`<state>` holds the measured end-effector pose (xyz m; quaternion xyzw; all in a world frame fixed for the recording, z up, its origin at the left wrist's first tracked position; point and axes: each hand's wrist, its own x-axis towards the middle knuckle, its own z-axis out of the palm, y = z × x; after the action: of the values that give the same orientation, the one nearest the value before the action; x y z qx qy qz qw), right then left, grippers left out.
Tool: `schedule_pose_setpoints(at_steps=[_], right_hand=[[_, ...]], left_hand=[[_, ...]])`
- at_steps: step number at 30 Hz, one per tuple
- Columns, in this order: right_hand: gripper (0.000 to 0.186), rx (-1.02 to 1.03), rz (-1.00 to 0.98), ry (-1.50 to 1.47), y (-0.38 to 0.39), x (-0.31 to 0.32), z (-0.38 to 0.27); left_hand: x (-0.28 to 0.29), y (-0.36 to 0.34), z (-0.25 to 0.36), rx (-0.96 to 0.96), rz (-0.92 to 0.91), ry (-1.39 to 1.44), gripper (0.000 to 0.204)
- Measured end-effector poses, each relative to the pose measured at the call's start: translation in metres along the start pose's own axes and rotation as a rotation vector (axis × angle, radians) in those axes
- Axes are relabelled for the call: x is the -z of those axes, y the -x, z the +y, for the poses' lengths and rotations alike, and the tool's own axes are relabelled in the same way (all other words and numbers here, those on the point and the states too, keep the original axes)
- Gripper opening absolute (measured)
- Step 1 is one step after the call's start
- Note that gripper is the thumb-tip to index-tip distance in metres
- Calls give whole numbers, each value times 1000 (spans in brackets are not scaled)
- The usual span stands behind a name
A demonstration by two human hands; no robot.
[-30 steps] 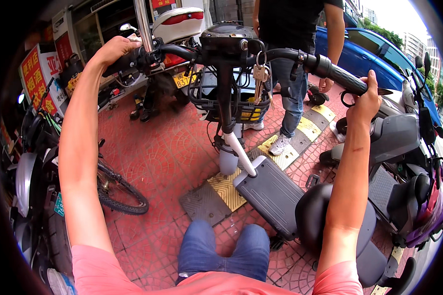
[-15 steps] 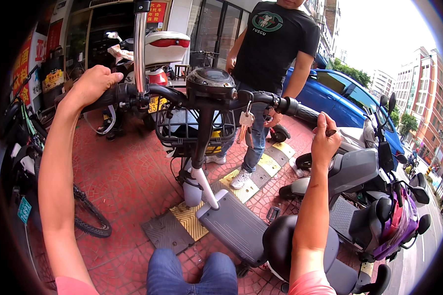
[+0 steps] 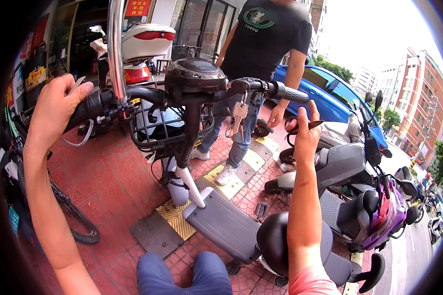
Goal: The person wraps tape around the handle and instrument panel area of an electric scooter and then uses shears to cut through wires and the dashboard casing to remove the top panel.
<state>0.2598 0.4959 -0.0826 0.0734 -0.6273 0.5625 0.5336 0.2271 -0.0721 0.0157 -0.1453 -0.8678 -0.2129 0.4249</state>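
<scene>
My left hand [image 3: 54, 105] is closed beside the outer end of the left handlebar grip [image 3: 86, 108]. A thin silvery pointed piece [image 3: 77, 83] shows between its thumb and fingers; its kind cannot be made out. Near the end of the right handlebar grip [image 3: 296, 95] is my right hand [image 3: 305, 135], two fingers stretched up. It holds a dark tool with a loop-like part [image 3: 291, 139] on one side and a pointed end on the other. Keys [image 3: 239, 114] hang below the round dash unit [image 3: 197, 73] of the electric scooter.
A person in a black T-shirt [image 3: 266, 39] stands just beyond the handlebar and front basket [image 3: 167, 140]. The footboard [image 3: 221, 223] and black seat [image 3: 275, 238] lie below. A grey scooter [image 3: 339, 162] is parked at right, a bicycle wheel [image 3: 83, 231] at left, a blue car [image 3: 320, 91] behind.
The handlebar and surroundings have shifted left in view. My left hand has moved outward and lower along the left grip. My right hand has turned, two fingers raised, showing more of the dark tool.
</scene>
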Motion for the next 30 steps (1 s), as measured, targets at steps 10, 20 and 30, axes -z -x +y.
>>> schedule_pose_setpoints(at_steps=[10, 20, 30], right_hand=[[74, 85, -202, 237, -5, 17, 1], [77, 149, -276, 248, 4, 5, 3], [71, 118, -299, 208, 1, 3, -8]], left_hand=[[2, 0, 18, -15, 23, 52, 53], [7, 3, 31, -4, 9, 34, 56], [2, -2, 35, -10, 15, 20, 54]])
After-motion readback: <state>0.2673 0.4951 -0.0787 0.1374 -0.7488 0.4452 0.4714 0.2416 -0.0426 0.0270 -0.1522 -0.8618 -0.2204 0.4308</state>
